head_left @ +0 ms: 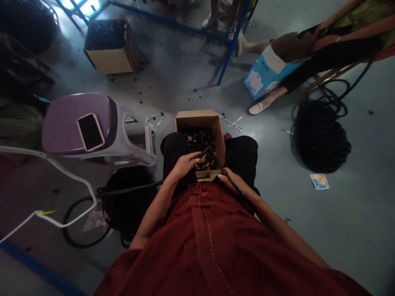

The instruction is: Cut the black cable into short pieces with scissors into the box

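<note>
My left hand (pixel 185 165) is closed around a black rubber hose (pixel 202 153), whose short end sticks out past the fingers over the box. Behind that hand the hose runs left to a dark coil (pixel 126 197) on the floor. My right hand (pixel 232 180) is closed on a long, thin dark thing (pixel 230 177); its far tip meets the hose end, and its exact kind is unclear. Between my knees stands an open cardboard box (pixel 219 137) with many small black pieces (pixel 200 137) in it.
Left of me, a phone (pixel 91 131) lies on a purple-topped stool (pixel 61 123). A cardboard box (pixel 111 61) of black bits stands beyond. A black coil (pixel 321 137) sits at right. A seated person holds a blue-and-white box (pixel 265 74) between their legs.
</note>
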`<state>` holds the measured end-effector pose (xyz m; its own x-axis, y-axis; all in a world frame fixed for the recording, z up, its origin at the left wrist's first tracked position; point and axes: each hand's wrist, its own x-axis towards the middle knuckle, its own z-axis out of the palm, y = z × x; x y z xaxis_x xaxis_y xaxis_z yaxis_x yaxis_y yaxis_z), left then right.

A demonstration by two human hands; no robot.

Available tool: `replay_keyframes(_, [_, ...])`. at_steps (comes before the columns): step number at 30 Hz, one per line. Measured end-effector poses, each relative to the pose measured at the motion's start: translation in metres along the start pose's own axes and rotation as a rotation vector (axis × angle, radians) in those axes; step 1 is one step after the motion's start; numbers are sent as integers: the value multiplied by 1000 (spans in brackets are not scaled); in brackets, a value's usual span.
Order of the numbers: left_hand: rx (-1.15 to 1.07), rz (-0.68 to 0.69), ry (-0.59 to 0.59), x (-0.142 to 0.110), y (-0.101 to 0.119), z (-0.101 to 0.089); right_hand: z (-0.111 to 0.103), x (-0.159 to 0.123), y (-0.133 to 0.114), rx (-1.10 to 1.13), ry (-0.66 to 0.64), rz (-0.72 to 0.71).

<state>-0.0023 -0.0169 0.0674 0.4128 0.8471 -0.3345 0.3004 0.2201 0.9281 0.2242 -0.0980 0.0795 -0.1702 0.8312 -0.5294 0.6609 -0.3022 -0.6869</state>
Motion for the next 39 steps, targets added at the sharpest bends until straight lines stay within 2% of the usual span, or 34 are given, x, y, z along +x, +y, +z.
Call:
replay_keyframes(3, [41,62,132,2,-7,4,-1,-1,-2,14,3,14])
replay_keyframes(6, [6,86,180,4,-11,8,-3,-2,-5,39,13,26])
replay_keyframes(9, [-82,18,206,5,-9,8,-5,-2,-6,77,22,27])
replay_keyframes(12, [-278,-65,239,7,-2,4,-7,1,-5,135,56,-10])
replay_keyframes(16, [-441,-119,192,7,9,3,-10,6,-11,179,119,-32])
replay_keyframes(21, [-487,-140,148,3,20,10,-21,17,-29,176,183,-79])
replay_keyframes(26, [-392,-138,73,4,27,9,-39,41,-49,180,258,-143])
replay_keyframes(29, [-301,-150,17,7,32,11,-50,59,-58,215,262,-188])
replay_keyframes(33, [-235,-165,-78,16,39,18,-57,82,-58,218,253,-199])
replay_keyframes(39, [-166,-187,-112,44,45,20,-59,106,-53,390,255,-155])
